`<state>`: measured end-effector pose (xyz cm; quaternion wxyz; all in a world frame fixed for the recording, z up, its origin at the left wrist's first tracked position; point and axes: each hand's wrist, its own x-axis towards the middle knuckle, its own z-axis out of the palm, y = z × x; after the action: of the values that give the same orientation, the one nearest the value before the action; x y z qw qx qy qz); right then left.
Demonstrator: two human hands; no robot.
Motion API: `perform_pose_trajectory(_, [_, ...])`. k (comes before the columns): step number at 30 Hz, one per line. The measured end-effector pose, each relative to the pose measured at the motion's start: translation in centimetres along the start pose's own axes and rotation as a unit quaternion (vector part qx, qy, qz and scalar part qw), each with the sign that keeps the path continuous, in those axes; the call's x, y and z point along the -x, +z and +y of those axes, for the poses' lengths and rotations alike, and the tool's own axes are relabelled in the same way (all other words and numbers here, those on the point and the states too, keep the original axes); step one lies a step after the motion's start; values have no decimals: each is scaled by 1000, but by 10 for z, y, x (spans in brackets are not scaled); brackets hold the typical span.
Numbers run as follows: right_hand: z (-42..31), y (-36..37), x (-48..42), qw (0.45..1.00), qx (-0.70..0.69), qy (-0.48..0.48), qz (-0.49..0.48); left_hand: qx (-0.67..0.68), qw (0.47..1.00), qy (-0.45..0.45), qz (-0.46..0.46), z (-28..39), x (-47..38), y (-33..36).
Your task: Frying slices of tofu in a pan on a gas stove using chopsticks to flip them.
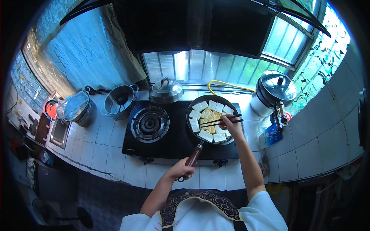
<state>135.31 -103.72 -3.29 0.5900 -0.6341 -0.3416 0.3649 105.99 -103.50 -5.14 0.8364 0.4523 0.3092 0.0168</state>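
Note:
My left hand (182, 170) grips the brown handle (194, 156) of a dark frying pan (190, 104), which sits over the right side of the gas stove. In my right hand (229, 123) is a pair of dark chopsticks (212, 124), their tips down among the tofu in the pan. White tofu slabs (205, 136) line the pan's edge. Several golden-browned tofu pieces (206, 113) lie in its middle. Whether the chopsticks pinch a piece, I cannot tell. My right hand hides part of the pan's right side.
The black gas stove (176, 144) has a bare left burner (150, 123). Behind it stands a domed metal lid (165, 91). Left is a pot with a ladle (120, 100); right, a glass-lidded pan (277, 85) has its handle jutting forward. A yellow hose (228, 83) runs behind.

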Motion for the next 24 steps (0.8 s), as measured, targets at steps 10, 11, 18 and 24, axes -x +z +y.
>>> perform_pose_trajectory(10, [-17,-20,10,986,-69,-99,111,20,1000,12,-8,-1,-1,0])
perform_pose_trajectory(11, [-14,-32,13,986,-63,-97,119,18,1000,9,-11,-2,-2,3])
perform_pose_trajectory(18, [-24,-56,60,969,-59,-92,222,34,998,32,48,-18,-24,52])
perform_pose_trajectory(24, [-26,-55,72,966,-56,-102,230,29,996,25,86,-20,-24,68])
